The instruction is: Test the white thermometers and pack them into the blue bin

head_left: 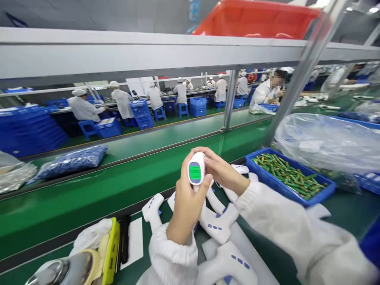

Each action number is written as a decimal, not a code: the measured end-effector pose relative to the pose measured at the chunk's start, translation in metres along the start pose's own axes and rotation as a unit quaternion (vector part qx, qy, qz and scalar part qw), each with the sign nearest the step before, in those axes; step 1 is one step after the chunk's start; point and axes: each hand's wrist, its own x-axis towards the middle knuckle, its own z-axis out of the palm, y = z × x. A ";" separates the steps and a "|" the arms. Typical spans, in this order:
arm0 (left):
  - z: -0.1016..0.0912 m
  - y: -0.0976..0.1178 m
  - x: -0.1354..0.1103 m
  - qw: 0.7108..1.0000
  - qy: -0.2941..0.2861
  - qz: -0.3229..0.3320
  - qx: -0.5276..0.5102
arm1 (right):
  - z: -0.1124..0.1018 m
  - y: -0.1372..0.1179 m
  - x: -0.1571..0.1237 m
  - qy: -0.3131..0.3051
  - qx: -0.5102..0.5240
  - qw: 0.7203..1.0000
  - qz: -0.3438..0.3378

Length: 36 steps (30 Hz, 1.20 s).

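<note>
Held up above the bench is a white infrared thermometer, its small screen lit green and turned toward me. My left hand wraps round its grip, thumb on the near side. From the right, my right hand closes over the thermometer's side and far end; its fingertips are partly hidden. Beneath both hands lie several more white thermometers with blue buttons, such as one thermometer close to me and another thermometer left of my left wrist.
Right stands a blue tray of green-and-gold batteries, with a clear plastic bag behind it. At lower left are a yellow box, a black pen and tape. A green conveyor runs behind; an orange bin sits overhead.
</note>
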 end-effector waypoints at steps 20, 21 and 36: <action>0.010 0.007 -0.005 0.996 -0.055 -0.023 0.066 | 0.016 0.030 -0.006 0.136 0.351 0.926 -0.038; 0.011 0.007 -0.006 0.996 -0.050 -0.026 0.065 | 0.015 0.031 -0.006 0.135 0.351 0.926 -0.039; 0.018 0.002 -0.010 0.997 -0.009 -0.025 0.070 | 0.010 0.035 -0.007 0.050 0.310 0.947 -0.070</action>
